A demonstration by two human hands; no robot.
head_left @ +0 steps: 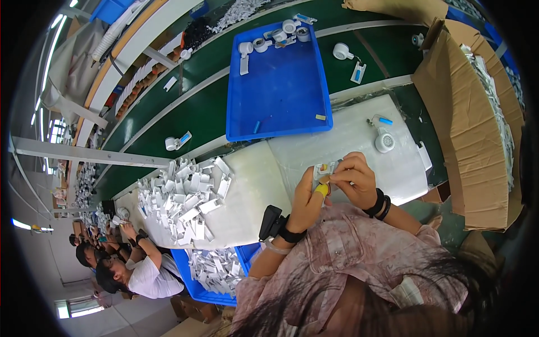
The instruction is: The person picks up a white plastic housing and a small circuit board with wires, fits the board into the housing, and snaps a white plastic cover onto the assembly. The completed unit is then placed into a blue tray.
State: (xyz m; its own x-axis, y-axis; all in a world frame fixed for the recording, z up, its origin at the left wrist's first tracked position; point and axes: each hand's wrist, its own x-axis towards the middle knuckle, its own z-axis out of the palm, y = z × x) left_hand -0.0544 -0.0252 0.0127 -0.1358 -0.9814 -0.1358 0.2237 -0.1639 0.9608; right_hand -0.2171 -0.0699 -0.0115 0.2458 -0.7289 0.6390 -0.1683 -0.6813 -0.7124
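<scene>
Just right of the frame's centre, the left hand (305,197) pinches a small white part (321,169); the right hand (358,181) bunches its fingertips at the part's right side, hold unclear, long axis too.

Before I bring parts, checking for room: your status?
Left hand holds small pale part. Right hand beside it, contact unclear. White round unit on pale sheet ahead, apart from both hands.

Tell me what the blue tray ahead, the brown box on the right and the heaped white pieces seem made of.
The blue tray looks like smooth, faintly glossy plastic: even colour, soft sheen. The brown box seems matte cardboard, with creased, folded flaps. The white pieces are probably rigid plastic, smooth and evenly coloured, though painted metal can't be ruled out.
</scene>
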